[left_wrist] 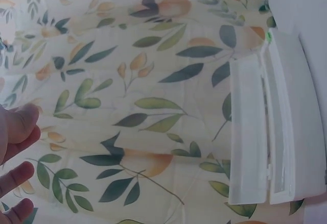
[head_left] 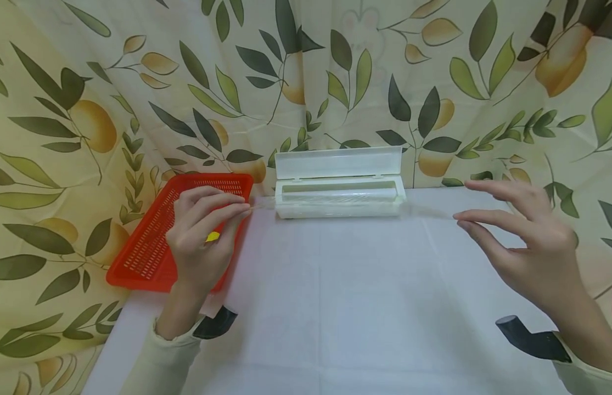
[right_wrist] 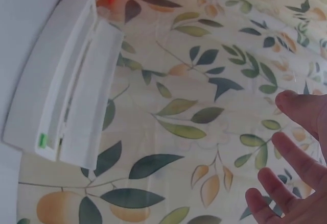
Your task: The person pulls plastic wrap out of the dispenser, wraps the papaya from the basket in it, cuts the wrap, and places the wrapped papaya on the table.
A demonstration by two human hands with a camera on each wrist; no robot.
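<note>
A white table (head_left: 335, 307), its surface faintly creased, stretches toward six o'clock. At twelve, along its far edge, sits a long white box (head_left: 340, 212), its lid open on the far side. At ten stands a slotted red basket (head_left: 140, 282), near the box but apart; partly covered, it seems to reach the table's left edge.

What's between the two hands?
In the head view, the open white box sits between the left hand and right hand, with clear film seemingly reaching both.
</note>
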